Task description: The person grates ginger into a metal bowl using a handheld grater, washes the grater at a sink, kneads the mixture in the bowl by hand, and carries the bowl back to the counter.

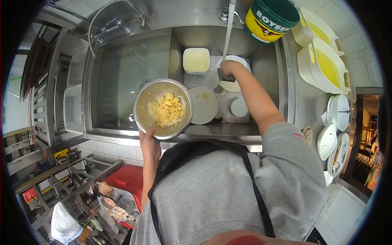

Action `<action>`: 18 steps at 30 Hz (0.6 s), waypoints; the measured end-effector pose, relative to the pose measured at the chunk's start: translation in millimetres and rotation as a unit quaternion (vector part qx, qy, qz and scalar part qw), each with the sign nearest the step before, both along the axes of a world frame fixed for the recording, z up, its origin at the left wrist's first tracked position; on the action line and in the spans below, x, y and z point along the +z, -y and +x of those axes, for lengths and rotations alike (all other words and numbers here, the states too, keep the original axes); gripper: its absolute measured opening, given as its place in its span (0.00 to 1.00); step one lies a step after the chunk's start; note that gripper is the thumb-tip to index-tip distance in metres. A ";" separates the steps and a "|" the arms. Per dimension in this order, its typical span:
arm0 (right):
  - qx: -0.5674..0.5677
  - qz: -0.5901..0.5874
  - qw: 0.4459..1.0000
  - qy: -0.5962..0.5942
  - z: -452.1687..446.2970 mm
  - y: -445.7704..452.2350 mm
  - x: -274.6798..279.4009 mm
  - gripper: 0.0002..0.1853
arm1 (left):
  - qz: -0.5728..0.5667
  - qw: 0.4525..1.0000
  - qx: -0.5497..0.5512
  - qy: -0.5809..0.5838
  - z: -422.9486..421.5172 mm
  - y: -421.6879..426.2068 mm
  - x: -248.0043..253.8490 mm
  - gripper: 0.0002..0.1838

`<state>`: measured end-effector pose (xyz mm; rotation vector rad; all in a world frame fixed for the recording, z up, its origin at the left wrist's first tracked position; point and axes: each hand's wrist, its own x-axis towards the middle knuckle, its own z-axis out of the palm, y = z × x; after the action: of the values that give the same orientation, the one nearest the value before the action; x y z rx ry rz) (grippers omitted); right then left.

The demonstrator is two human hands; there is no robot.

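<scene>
My left hand [149,139] grips the near rim of a round metal bowl [141,96], thumb over the edge. Crumbly yellow and white food [167,109] lies in the bowl, which is held over the divider between the two sink basins. In the right basin my right hand [231,68] is closed on what looks like a small metal grater [226,77]. A stream of water [229,34] from the tap runs down at that hand. Beneath it sits a white dish [241,61], partly hidden by the hand and forearm.
The right basin also holds a square white tub [196,60], a round plate [204,107] and a small white dish [239,108]. Water fills the left basin [122,77]. A green bucket [273,18], white containers [322,65] and stacked dishes [338,118] stand to the right.
</scene>
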<state>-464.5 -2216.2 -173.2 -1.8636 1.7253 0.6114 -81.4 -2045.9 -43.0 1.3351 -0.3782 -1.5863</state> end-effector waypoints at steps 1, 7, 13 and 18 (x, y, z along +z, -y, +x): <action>0.016 -0.016 1.000 0.012 19.0 0.9 26.2 0.15 | 0.001 1.000 0.002 -0.001 -0.4 1.1 -2.1 0.29; -0.225 -0.354 0.874 0.245 58.8 109.3 83.9 0.25 | 0.006 1.000 0.005 0.008 -8.9 4.5 9.5 0.30; -0.594 -0.265 0.543 0.530 61.1 177.6 78.8 0.30 | -0.009 1.000 -0.001 0.009 -2.9 1.4 -2.8 0.31; -0.600 -0.298 0.557 0.490 53.3 204.8 32.6 0.28 | 0.002 1.000 0.003 0.002 -3.6 1.6 -0.6 0.31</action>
<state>-411.2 -2421.0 -140.6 -0.4833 1.8007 -1.4211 -85.0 -2047.5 -43.6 1.3414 -0.3718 -1.5806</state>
